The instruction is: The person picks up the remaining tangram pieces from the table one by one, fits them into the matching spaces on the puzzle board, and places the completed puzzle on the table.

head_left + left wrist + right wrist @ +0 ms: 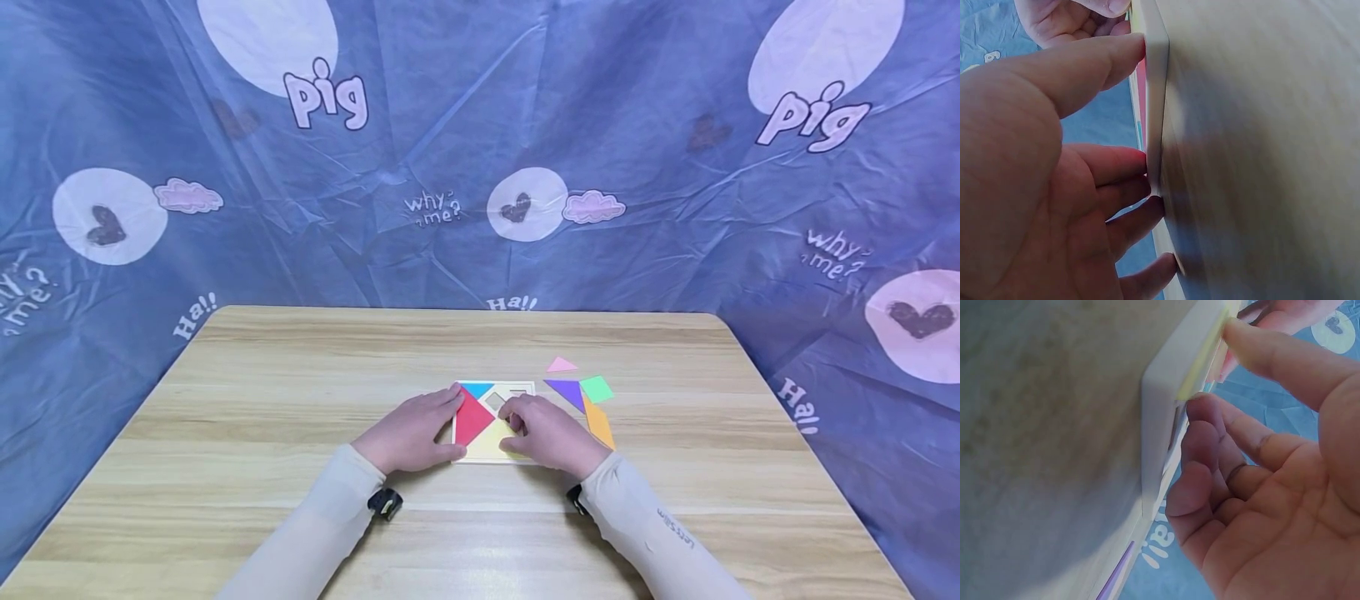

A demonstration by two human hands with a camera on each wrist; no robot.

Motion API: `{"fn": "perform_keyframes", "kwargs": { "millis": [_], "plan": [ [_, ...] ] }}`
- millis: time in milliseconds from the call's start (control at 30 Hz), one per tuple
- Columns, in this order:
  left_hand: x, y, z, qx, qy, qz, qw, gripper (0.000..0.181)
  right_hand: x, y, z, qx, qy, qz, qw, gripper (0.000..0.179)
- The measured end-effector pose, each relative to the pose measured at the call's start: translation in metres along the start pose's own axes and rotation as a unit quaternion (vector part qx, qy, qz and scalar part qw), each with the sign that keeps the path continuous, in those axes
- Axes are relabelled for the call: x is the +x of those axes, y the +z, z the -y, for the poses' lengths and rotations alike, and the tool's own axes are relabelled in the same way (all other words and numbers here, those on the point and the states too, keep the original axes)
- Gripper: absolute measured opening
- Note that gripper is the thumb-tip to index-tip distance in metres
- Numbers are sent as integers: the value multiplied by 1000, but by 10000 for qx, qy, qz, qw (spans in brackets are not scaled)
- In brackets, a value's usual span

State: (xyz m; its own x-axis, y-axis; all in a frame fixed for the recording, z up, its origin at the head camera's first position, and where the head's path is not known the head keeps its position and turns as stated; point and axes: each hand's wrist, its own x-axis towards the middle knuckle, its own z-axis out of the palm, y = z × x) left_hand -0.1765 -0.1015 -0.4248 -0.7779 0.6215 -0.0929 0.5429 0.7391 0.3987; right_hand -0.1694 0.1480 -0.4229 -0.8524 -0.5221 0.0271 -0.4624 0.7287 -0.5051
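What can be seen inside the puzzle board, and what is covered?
Inside the puzzle board, a red piece, blue piece, yellow piece and empty recesses show. Whatever the right hand covers on the board's right side cannot be seen.

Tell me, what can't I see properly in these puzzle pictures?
Head view: part of the puzzle board's right side, hidden under the right hand.
Left wrist view: most of the red piece, seen nearly edge-on and partly behind the left hand.
Left wrist view: the rest of the right hand, cut off by the top edge.
Right wrist view: the purple piece's end, cut off by the bottom edge.
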Motion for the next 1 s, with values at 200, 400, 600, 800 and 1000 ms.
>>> {"fn": "perform_keyframes", "kwargs": {
  "millis": [200,400,600,800,1000],
  "plan": [
    [-1,0,0,-13,9,30,10000,83,-1,0,0,69,81,27,9999,26],
    [-2,-2,1,-64,51,121,9999,101,-1,0,-1,123,128,60,9998,25],
    [-2,-1,1,29,113,31,9999,103,-1,1,0,191,86,197,9996,26],
    [-1,2,1,151,72,-12,9999,103,-1,2,0,190,90,222,9995,26],
    [0,3,1,167,25,-38,9999,104,0,0,-1,125,40,133,9998,20]
  ]
}}
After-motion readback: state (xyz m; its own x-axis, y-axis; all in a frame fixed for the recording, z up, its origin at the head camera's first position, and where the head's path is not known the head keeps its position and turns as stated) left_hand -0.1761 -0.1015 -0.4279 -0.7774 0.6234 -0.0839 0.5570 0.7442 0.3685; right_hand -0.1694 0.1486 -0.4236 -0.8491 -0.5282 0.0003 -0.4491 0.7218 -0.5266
